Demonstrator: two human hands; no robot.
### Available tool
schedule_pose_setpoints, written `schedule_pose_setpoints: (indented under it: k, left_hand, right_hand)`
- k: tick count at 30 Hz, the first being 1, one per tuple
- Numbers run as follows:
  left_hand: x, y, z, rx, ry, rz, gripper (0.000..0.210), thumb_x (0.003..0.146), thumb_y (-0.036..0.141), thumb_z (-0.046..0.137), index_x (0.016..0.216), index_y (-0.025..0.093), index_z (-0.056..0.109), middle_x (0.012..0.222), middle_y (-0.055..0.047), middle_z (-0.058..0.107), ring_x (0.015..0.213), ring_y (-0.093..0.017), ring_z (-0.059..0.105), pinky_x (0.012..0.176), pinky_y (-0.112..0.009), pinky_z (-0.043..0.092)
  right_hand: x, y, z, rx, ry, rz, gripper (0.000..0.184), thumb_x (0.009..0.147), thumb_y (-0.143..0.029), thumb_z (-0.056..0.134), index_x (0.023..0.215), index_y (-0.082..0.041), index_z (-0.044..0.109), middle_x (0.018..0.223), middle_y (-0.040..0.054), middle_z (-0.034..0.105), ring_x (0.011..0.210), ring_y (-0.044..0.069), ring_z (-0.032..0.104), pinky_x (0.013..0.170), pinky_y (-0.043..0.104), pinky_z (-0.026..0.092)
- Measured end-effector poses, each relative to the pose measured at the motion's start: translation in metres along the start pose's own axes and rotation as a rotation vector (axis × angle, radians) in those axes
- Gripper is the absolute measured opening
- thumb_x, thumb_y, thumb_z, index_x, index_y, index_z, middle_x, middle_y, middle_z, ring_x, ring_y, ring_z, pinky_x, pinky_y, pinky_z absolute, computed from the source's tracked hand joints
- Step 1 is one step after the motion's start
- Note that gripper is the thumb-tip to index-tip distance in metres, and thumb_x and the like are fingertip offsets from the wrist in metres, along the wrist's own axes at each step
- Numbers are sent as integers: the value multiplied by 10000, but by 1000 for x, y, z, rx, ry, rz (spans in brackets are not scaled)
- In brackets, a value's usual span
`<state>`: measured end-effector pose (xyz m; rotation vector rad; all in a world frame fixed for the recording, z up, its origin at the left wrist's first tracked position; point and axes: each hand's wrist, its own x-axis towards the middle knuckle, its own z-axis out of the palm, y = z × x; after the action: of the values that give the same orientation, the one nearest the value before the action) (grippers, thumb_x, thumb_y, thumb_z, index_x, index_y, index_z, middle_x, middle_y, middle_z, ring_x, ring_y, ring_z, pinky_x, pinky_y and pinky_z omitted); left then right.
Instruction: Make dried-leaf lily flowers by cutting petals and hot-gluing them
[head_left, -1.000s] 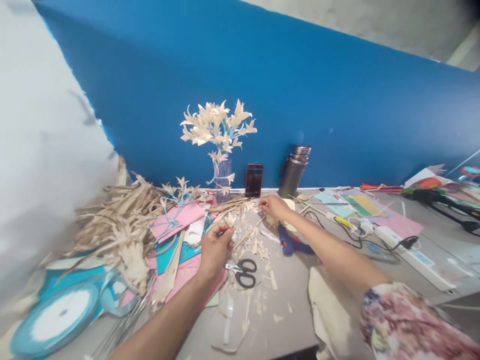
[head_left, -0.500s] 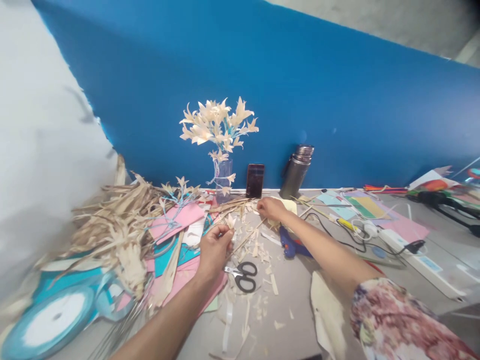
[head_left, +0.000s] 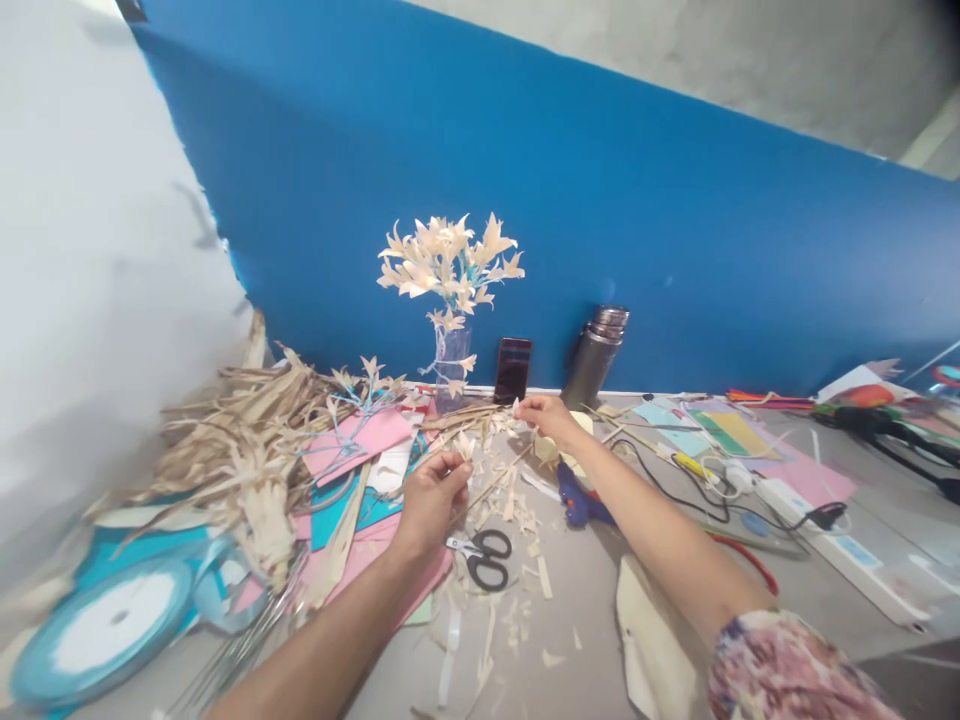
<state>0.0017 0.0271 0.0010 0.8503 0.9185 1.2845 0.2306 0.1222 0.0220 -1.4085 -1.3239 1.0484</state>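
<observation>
My left hand (head_left: 435,495) is closed in a pinch on a small cream husk flower (head_left: 465,446), whose pointed petals stick up above the fingertips. Farther back, my right hand (head_left: 553,418) pinches a small pale husk petal (head_left: 516,407) at its fingertips, just above the scraps. Black-handled scissors (head_left: 487,558) lie just right of my left wrist. Under my right forearm sits a blue glue gun (head_left: 576,498), partly hidden. Loose husk cuttings (head_left: 517,510) are scattered between the two hands.
A clear vase (head_left: 452,350) of husk flowers, a phone (head_left: 513,370) and a steel flask (head_left: 596,355) stand along the blue wall. Dried husks (head_left: 225,430) and a ribbon spool (head_left: 105,630) crowd the left. A power strip (head_left: 840,545) with cables lies right.
My right hand has lifted slightly from the scraps, and a pale petal now shows at its fingertips. My left hand stays nearly still with the flower. The view has tilted up a little.
</observation>
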Motion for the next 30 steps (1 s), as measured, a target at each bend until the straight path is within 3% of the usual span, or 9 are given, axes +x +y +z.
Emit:
schedule_pose_setpoints:
  k: [5,8,11,15,20,26,30]
  left_hand:
    - [-2,2,1,-86,-48,-52,334,589,292,846,712,167,562,529,75,539,430,-54,476,431,-162,358]
    - [-3,6,2,-208,-76,-54,365,556,276,887,719,147,587,788,-1,685,566,-64,577,509,-177,442]
    - [-4,11,3,-254,-68,-25,365,538,262,903,703,133,604,965,-41,710,667,-76,625,567,-186,481]
    - [-6,12,5,-219,-90,10,319,583,272,878,705,140,614,864,-25,705,686,-99,641,587,-202,492]
    - [-10,9,6,-140,-126,23,297,627,286,852,708,151,599,637,25,628,577,-93,593,534,-198,460]
    - [-7,7,4,-155,-137,-9,315,637,292,846,742,164,578,729,17,653,597,-95,592,514,-197,437]
    - [-10,7,4,13,-117,91,267,671,283,817,758,167,592,717,12,660,577,-100,580,537,-217,440]
  right_hand:
    - [-13,-16,13,244,-27,75,312,521,-345,806,701,-156,635,658,0,619,479,56,370,401,164,164]
    - [-42,-24,31,371,-83,109,361,521,-368,826,754,-161,643,729,14,630,500,58,372,405,172,158]
    - [-80,-28,52,443,-105,147,374,542,-378,846,783,-172,647,706,-11,584,511,60,361,408,178,148]
    - [-113,-28,73,519,-34,180,382,504,-364,883,750,-164,671,560,-57,443,507,69,316,419,193,133]
    - [-117,-24,77,526,20,172,398,488,-408,887,701,-160,659,519,-65,409,499,68,311,423,194,127]
    - [-119,-23,74,552,-6,196,385,485,-393,873,681,-164,633,549,-62,434,485,54,321,411,180,127]
    - [-122,-22,75,553,-2,209,351,516,-389,841,673,-162,625,535,-66,426,469,51,308,409,186,118]
